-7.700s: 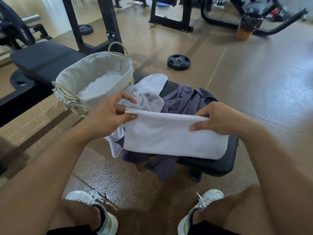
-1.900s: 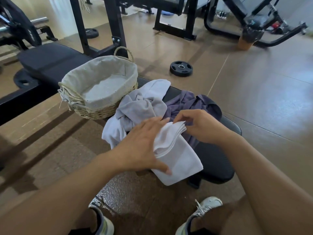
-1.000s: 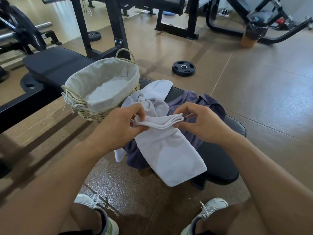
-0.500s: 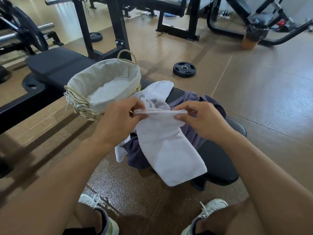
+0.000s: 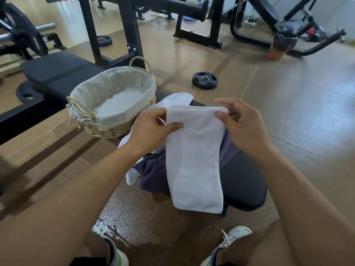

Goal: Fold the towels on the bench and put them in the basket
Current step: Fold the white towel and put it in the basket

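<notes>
A folded white towel (image 5: 194, 160) hangs as a long strip in front of me. My left hand (image 5: 149, 129) pinches its top left corner and my right hand (image 5: 242, 125) pinches its top right corner. Under it, on the black bench (image 5: 245, 181), lie a purple towel (image 5: 153, 175) and another white towel (image 5: 176, 100), both crumpled and partly hidden. A woven basket (image 5: 115, 120) with a pale cloth lining stands on the bench to the left, with nothing in it.
A black weight plate (image 5: 205, 80) lies on the brown floor beyond the bench. Another padded bench (image 5: 57, 72) and black rack posts (image 5: 132, 29) stand at the back left. My shoes (image 5: 228, 239) are on the floor below.
Both hands have lifted the folded white towel higher, and it now hangs straight down as a narrow strip. The view has tilted slightly.
</notes>
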Available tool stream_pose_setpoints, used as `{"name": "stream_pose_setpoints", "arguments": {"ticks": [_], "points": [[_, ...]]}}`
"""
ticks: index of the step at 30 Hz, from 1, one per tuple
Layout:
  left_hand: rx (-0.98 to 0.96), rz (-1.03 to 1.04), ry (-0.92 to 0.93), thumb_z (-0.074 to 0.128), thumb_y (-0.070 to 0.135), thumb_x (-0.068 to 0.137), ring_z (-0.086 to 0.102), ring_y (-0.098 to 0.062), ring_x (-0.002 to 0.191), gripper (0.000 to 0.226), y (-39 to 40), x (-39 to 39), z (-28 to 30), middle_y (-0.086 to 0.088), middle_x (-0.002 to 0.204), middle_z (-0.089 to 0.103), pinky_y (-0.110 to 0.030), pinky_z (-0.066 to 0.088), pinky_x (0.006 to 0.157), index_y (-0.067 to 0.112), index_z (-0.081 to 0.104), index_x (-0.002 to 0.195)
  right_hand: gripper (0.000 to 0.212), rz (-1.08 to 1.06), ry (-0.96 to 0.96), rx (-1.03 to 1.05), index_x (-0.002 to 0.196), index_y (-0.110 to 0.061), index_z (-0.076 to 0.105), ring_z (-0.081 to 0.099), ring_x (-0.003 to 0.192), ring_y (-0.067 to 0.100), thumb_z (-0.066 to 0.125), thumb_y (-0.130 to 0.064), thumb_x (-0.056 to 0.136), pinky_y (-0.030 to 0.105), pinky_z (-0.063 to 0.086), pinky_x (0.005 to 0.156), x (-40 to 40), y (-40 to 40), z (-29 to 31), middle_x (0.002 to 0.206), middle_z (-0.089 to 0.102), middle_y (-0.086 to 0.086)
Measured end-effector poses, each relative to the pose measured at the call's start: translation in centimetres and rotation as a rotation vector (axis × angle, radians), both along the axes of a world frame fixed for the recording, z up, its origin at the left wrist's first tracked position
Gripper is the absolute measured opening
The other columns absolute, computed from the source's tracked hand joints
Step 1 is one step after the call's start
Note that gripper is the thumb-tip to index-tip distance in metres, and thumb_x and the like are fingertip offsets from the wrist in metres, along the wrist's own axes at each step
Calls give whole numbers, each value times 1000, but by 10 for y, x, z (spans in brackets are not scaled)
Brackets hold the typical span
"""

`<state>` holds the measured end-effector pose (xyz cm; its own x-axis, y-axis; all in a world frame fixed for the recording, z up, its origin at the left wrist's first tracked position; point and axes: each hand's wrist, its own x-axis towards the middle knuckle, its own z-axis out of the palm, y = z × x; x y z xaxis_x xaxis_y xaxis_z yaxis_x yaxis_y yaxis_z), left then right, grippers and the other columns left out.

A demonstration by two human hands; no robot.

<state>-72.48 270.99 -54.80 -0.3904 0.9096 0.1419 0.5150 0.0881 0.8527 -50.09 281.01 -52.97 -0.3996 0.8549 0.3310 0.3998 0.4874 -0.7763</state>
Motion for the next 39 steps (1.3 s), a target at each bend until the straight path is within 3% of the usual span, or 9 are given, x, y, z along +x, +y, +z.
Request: {"name": "stream_pose_setpoints", "arguments": {"ticks": [4,7,10,14,18,25,30,35,39], "points": [[70,20,57,83,36,82,40,-7,52,22,11,-1,13,8,56,49,-31,36,60,41,68,66,30,-168,-12,73,122,-41,67,65,96,0,70,-36,92,26,50,90,-5,5,4,102,72,-21],[125,9,1,77,36,89,44,-4,42,18,13,0,25,5,46,57,-27,42,56,49,72,77,25,-246,31,145,117,-40,70,67,99,7,68,-42,92,38,53,94,-10,9,4,104,74,-16],[133,9,-63,70,31,95,58,-7,41,13,15,4,30,4,59,72,-18,46,51,41,76,90,18,-250,47,177,109,-38,71,65,99,12,65,-43,93,41,52,93,-13,14,0,100,73,-12],[-54,-60,-189,61,18,101,77,-17,75,17,18,1,18,1,93,79,-27,60,65,28,74,98,9,-204,9,122,101,-36,72,60,103,8,68,-36,93,32,47,94,-12,21,-9,99,70,-19],[-179,-77,-399,55,13,102,75,-26,102,12,15,-1,12,-11,108,77,-38,59,94,15,66,105,5,-89,-49,-5,97,-29,73,60,89,1,73,-27,92,19,46,80,-7,20,-7,96,71,-17],[-329,-30,-659,57,35,102,70,-28,111,34,-17,1,8,-21,120,70,-49,59,96,10,65,123,8,231,-337,-102,92,-29,75,59,71,-5,80,-29,86,9,38,66,21,-10,5,86,70,-13],[-432,0,-608,65,9,96,65,-24,85,17,-41,14,-5,-13,94,61,-55,59,92,13,53,83,12,366,-416,-103,86,-34,76,57,71,4,85,-35,78,15,43,62,32,-28,14,81,68,-10],[-495,-56,-620,62,29,99,67,-17,87,26,-50,16,-10,-14,99,71,-48,63,85,4,65,106,13,499,-572,-186,87,-36,75,50,60,5,85,-39,79,21,41,58,30,-34,10,73,63,-4],[-525,-29,-473,71,15,94,54,-10,57,33,-51,13,-17,-2,66,51,-53,62,84,15,42,79,13,550,-628,-240,86,-36,73,46,56,8,84,-39,80,29,40,57,29,-40,3,71,60,3]]}}
